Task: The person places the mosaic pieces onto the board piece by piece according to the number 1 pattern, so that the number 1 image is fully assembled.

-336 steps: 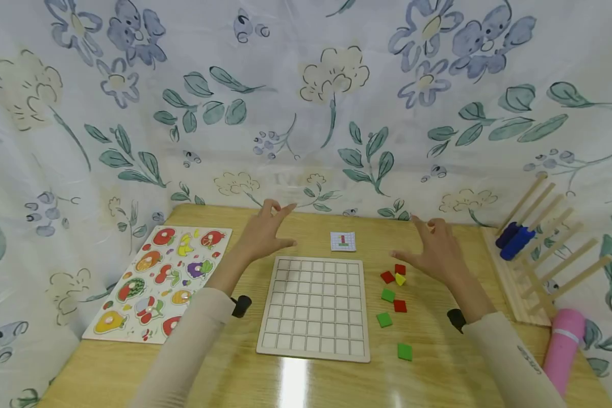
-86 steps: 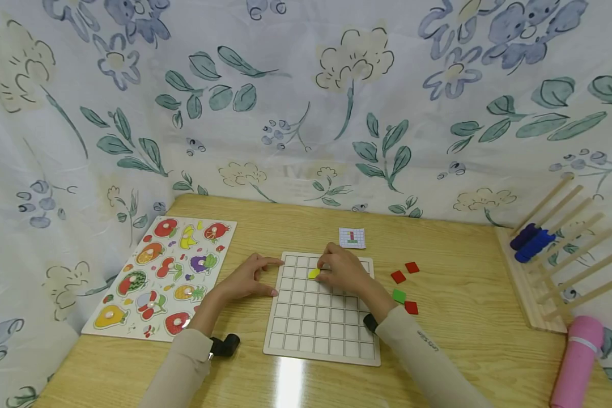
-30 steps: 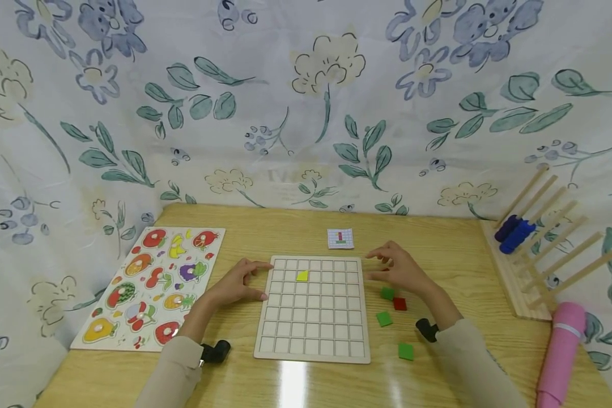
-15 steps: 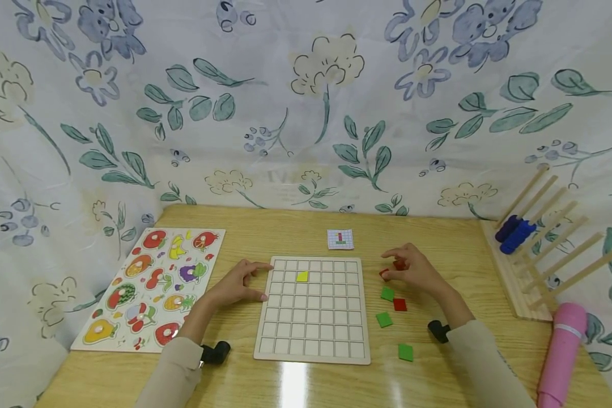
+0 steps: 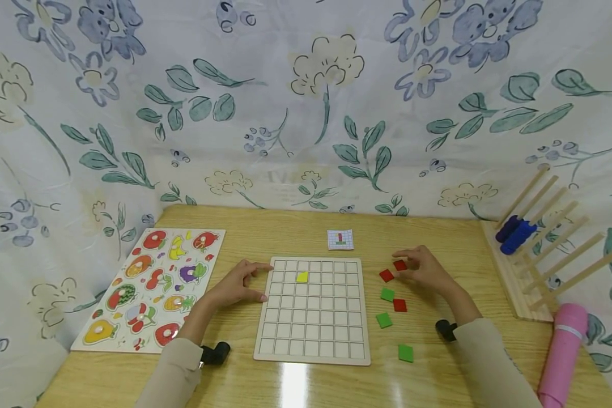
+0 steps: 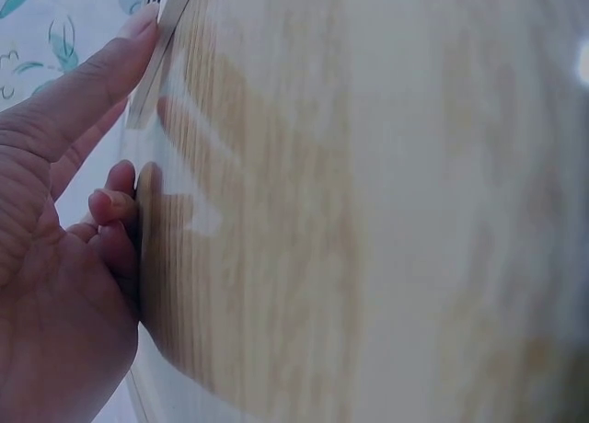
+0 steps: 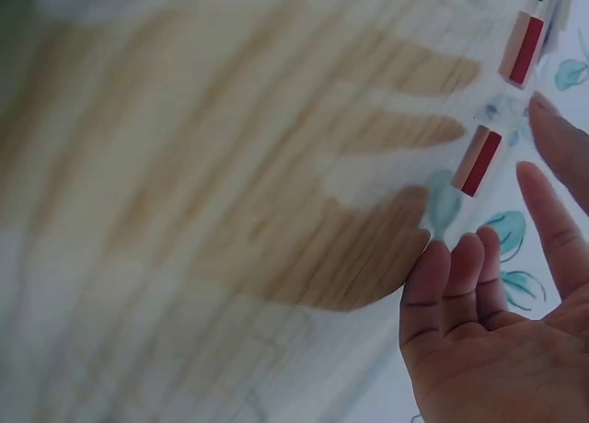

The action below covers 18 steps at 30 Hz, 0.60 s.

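Far red tile (image 5: pixel 400 265) sits loose between the parted digits of the right hand (image 5: pixel 424 273)

I worry first about the board (image 5: pixel 312 317), which lies flat on the table (image 5: pixel 239 379). The left hand (image 5: pixel 233 287) has thumb and forefinger spread, their tips at its left edge; too hard a push there could slide it, I judge. The right hand's thumb and fingers stand apart, clamped on nothing that I can see. Since the far red tile is thin and flat, a careless pinch could skid it along the table or knock the middle red tile (image 5: pixel 386 275) just beside it. The yellow tile (image 5: pixel 302 276) lies on the board, second row from the far edge, and a jolt to the board might shift it.

As for what I can't see well, the fruit puzzle (image 5: pixel 104 346) has its near right corner behind the left forearm (image 5: pixel 191 326), and the pink roll (image 5: pixel 563 345) runs out of frame at the bottom. My left wrist view is mostly tabletop, with just a sliver of the board. The right wrist view gives the red tiles edge-on, so I can't confirm contact. The marks on the card (image 5: pixel 340 239) are too small to follow square by square.
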Available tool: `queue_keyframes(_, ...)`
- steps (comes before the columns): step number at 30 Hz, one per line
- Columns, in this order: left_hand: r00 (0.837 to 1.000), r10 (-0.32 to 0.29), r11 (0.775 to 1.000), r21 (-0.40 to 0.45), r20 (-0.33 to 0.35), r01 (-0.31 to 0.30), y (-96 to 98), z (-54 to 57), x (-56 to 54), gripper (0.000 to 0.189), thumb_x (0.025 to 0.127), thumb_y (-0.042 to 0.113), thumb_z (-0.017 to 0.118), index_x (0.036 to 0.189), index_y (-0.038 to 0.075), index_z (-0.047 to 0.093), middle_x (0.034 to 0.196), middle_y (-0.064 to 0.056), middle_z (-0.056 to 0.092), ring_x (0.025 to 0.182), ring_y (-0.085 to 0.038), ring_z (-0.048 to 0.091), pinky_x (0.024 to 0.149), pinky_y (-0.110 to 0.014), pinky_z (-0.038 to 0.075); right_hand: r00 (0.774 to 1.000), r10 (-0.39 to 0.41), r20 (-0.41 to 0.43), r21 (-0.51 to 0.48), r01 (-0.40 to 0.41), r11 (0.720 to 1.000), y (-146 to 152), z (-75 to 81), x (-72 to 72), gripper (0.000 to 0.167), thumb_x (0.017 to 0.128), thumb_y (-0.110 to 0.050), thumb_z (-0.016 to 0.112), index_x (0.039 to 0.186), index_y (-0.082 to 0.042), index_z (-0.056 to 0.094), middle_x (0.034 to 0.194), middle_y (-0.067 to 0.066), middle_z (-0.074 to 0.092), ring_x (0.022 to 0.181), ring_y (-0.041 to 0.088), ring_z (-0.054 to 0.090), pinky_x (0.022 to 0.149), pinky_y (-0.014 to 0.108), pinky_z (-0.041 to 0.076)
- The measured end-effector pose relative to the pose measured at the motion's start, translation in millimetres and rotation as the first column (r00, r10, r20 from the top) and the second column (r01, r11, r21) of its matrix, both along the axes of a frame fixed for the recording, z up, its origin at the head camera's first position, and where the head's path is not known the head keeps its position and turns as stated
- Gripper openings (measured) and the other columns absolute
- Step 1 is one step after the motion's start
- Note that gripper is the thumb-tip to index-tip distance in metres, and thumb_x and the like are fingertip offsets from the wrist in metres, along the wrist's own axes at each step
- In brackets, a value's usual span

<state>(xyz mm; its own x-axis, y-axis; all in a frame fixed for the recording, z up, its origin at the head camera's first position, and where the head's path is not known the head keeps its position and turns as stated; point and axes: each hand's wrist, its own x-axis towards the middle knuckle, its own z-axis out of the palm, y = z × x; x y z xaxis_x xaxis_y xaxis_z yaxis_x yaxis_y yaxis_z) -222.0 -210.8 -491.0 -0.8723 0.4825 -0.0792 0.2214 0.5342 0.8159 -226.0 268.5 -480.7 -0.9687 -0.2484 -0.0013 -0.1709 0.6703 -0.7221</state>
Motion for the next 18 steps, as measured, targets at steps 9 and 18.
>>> queue_keyframes(9,1.0,-0.003,1.0,0.01,0.009,0.002,1.5,1.5,2.2,0.068,0.079,0.016,0.084,0.14,0.008,0.056,0.106,-0.015,0.041,0.083,-0.022,0.033,0.069,-0.03,0.031,1.0,-0.021,0.012,0.028,0.02,0.999,4.6,1.7,1.8,0.042,0.086,-0.009,0.076,0.125,0.001,0.065,0.099,0.015,0.044,0.089,0.026,0.036,0.077,0.038,0.036)
queue_keyframes(18,1.0,0.0,1.0,0.014,0.008,0.0,1.6,2.3,1.2,0.068,0.079,0.015,0.084,0.14,0.007,0.056,0.105,-0.015,0.041,0.084,-0.023,0.033,0.069,-0.03,0.03,0.998,-0.053,-0.02,0.073,0.055,0.996,8.8,-4.1,0.9,0.024,0.086,-0.006,0.075,0.108,0.003,0.07,0.095,0.013,0.045,0.086,0.025,0.039,0.076,0.037,0.036)
